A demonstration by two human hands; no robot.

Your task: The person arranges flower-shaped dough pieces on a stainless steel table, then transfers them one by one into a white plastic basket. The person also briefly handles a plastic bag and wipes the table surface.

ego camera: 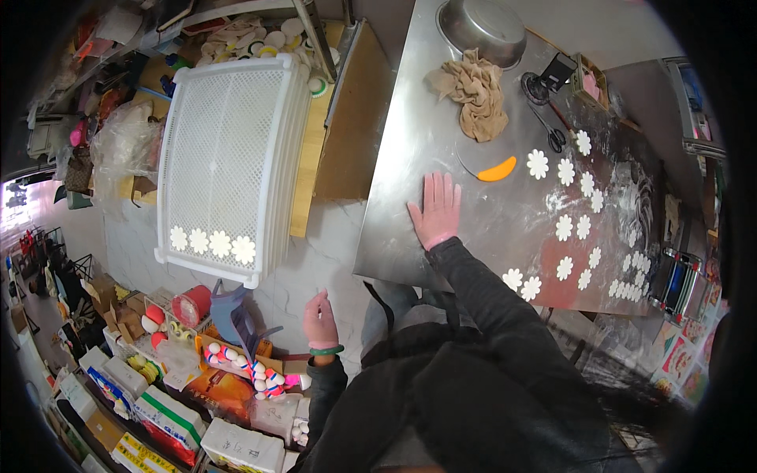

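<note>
My right hand (439, 210) lies palm down on the stainless steel table (402, 142), fingers slightly apart and thumb out, with nothing in it. Just beyond its fingertips is a tool with a curved orange handle (497, 169) and a thin curved end. My left hand (320, 319) hangs beside the table over the floor, fingers drawn together, nothing visible in it; a green bangle (326, 350) circles that wrist. White flower-shaped pieces (564, 227), apparently dough, are scattered over the floury right side of the table. Several more flower pieces (220, 243) line the near end of a white mesh tray (222, 148), top of a stack.
An upturned metal basin (485, 29), a crumpled brown cloth (476, 97) and black-handled scissors (556, 140) occupy the table's far part. A blue-grey plastic chair (233, 316) stands left of me, near boxes (242, 446). Smaller white pieces (628, 291) cluster at the right edge.
</note>
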